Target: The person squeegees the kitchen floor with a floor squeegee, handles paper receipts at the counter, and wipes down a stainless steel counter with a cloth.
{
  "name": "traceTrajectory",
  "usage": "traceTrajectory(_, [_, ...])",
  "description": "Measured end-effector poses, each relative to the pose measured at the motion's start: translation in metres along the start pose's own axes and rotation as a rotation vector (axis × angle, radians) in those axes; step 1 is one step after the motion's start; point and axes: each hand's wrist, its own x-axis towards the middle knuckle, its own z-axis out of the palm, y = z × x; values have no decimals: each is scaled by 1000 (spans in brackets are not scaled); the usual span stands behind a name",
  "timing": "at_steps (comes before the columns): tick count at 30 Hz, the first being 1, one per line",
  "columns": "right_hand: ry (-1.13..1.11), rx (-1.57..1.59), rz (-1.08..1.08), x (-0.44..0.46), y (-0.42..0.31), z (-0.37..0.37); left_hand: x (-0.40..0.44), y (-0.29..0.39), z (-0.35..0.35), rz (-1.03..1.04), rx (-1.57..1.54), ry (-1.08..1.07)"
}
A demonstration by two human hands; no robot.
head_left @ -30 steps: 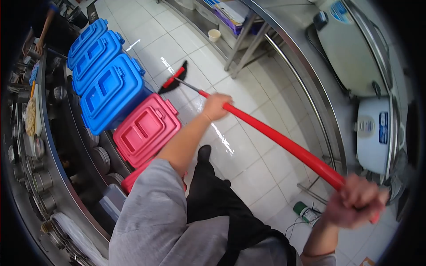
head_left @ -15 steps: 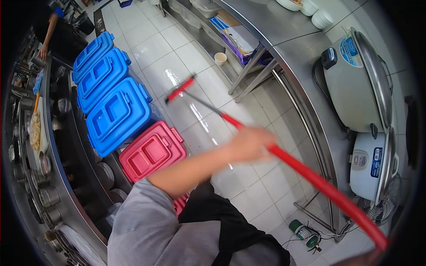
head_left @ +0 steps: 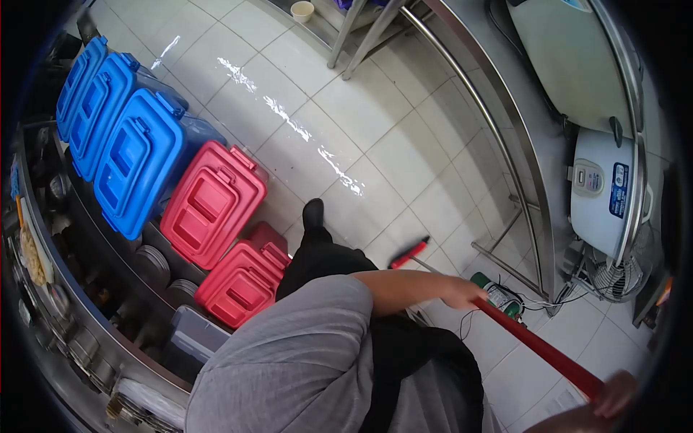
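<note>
A squeegee with a long red handle [head_left: 538, 344] slants across the lower right. Its narrow red head [head_left: 410, 254] with dark ends rests on the white tiles, a little beyond my black shoe. My left hand [head_left: 465, 292] wraps round the lower part of the handle. Close to the right edge, my right hand [head_left: 615, 395] grips the handle's upper end; it is dim and slightly blurred. A green cylinder [head_left: 498, 294] with cables lies on the floor just behind my left hand.
Blue lidded bins [head_left: 137, 159] and red lidded bins [head_left: 213, 204] line the left side beside a metal shelf of dishes. On the right a steel counter [head_left: 543, 180] carries rice cookers [head_left: 603, 191]. A cup [head_left: 302, 11] stands at the top, and light glints off the floor tiles [head_left: 375, 166].
The squeegee head has come back from the far floor to near my feet, with both hands drawn closer. My view has tilted down, and the other person has left it.
</note>
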Motion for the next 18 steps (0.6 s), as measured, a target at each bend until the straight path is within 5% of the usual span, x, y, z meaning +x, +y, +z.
traceTrajectory(1, [-11,1,3,2,1,0,-22,-4,-12,-91,50,55])
traceTrajectory(3, [-190,509,-118,5,-11,-10,-37,15,-12,-43,148,141])
traceTrajectory(6, [112,641,-300,12,-38,-33,-61,60,-33,22,385,377])
traceTrajectory(9, [162,790,-403,14,-35,-39,-97,88,-74,110,581,590])
traceTrajectory(13, [-35,862,-467,25,-25,5,-139,100,-118,173,739,768])
traceTrajectory(18, [65,739,-379,20,-28,-18,-153,145,-165,60,965,796])
